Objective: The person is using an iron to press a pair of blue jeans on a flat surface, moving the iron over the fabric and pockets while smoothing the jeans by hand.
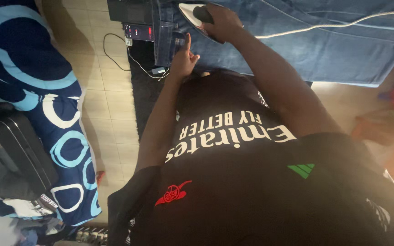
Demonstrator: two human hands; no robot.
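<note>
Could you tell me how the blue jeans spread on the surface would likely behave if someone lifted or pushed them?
The jeans lie flat with folds near the waistband, so they would probably droop when lifted. Pushed, the denim would likely bunch rather than slide; the left hand rests at its edge. The iron under the right hand looks solid and probably much heavier.

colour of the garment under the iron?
Blue denim jeans, under the iron in the right hand; head view.
</note>
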